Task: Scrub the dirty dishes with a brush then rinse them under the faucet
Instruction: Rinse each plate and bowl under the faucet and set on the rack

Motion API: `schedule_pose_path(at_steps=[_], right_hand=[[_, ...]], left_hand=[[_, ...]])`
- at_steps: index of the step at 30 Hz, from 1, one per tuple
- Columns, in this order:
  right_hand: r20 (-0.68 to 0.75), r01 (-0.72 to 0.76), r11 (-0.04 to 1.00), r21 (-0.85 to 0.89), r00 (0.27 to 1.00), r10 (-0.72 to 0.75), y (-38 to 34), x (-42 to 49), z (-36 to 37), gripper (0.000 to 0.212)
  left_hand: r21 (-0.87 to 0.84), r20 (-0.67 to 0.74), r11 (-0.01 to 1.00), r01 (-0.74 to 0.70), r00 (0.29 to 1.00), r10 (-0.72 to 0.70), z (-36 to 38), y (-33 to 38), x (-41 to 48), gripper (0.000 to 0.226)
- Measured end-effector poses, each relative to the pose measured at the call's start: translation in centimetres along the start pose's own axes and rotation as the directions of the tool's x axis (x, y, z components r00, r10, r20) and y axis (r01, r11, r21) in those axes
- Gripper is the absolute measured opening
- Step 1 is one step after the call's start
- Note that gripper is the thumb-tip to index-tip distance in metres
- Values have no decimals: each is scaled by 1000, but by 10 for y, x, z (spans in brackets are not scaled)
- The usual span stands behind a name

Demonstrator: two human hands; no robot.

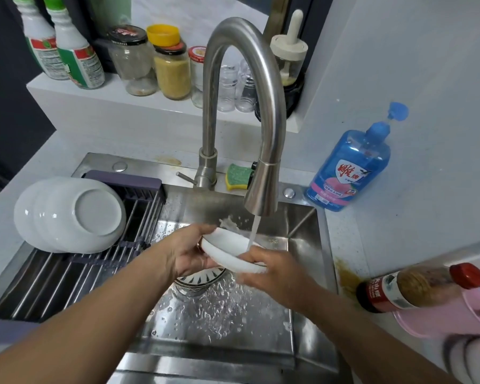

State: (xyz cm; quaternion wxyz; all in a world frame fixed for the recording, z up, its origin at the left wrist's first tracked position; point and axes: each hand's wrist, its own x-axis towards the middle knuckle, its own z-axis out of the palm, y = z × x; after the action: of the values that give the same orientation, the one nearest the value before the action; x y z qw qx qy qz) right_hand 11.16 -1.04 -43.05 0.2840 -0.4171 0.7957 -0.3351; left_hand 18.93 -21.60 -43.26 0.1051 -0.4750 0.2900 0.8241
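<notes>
A small white dish (227, 252) is tilted over the steel sink (306, 286), under the water running from the faucet (261, 189). My left hand (190, 252) grips its left rim. My right hand (272, 274) holds its right rim from the near side, and the stream lands just beside it. Below the dish, a patterned bowl (198, 278) sits on the sink bottom, mostly hidden by my left hand. No brush is in view.
Three white plates (70, 214) lean upside down on the drying rack (75, 270) at the left. A green-yellow sponge (237, 177) lies behind the faucet. A blue soap bottle (349, 167), a sauce bottle (416, 288) and a pink tub (455, 317) stand right. Jars (172, 67) line the back ledge.
</notes>
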Motion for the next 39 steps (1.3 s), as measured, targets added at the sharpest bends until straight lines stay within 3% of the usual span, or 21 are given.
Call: schedule_pose_path(at_steps=[2, 5, 8, 11, 13, 15, 16, 18, 21, 25, 28, 30, 33, 36, 39], right_hand=[[35, 79, 989, -123, 997, -76, 12, -4, 6, 26], [-7, 112, 978, -178, 993, -116, 23, -12, 11, 38], [-230, 87, 970, -225, 963, -140, 36, -13, 14, 29], [-474, 14, 936, -353, 860, -192, 36, -6, 12, 15], [-577, -173, 959, -222, 817, 14, 26, -5, 6, 19], [-504, -313, 949, -45, 827, 249, 21, -3, 3, 21], [-419, -346, 938, 7, 851, 317, 19, -1, 3, 19], [-289, -385, 920, 65, 876, 387, 14, 3, 2, 19], [-322, -438, 899, -26, 855, 407, 4, 9, -5, 25], [-331, -472, 871, -138, 851, 409, 4, 16, -8, 27], [-287, -519, 855, 23, 815, 503, 10, 17, -9, 25], [-218, -549, 815, 185, 786, 579, 7, 14, -6, 18], [-141, -506, 798, 328, 809, 571, 8, 11, 10, 19], [-147, -475, 799, 368, 819, 555, 6, 16, 21, 23], [-226, -386, 844, 373, 844, 486, -1, 18, 24, 23]], left_hand=[[45, -28, 997, -57, 998, 58, 0, -8, 1, 29], [45, -86, 985, -166, 982, 170, -6, -23, 12, 30], [-6, -131, 970, -243, 962, 240, -8, -33, 15, 28], [-45, -134, 949, -313, 943, 305, -7, -38, 12, 15], [-46, -149, 939, -341, 932, 331, -7, -41, 14, 12], [-42, -149, 942, -333, 935, 323, -10, -42, 17, 34], [-65, -157, 943, -325, 937, 312, -11, -43, 18, 46], [-125, -152, 938, -325, 940, 305, -12, -46, 21, 51], [-91, -133, 933, -349, 933, 336, -8, -51, 19, 28], [148, -14, 920, -362, 930, 368, -10, -59, 11, 40], [195, 50, 907, -372, 928, 370, -8, -61, 5, 49], [239, 8, 878, -415, 905, 425, -9, -62, 3, 53], [376, -7, 739, -559, 796, 606, -15, -59, 0, 48], [453, 20, 600, -660, 680, 733, -25, -53, 0, 40], [397, 2, 637, -661, 694, 720, -36, -46, 6, 37]])
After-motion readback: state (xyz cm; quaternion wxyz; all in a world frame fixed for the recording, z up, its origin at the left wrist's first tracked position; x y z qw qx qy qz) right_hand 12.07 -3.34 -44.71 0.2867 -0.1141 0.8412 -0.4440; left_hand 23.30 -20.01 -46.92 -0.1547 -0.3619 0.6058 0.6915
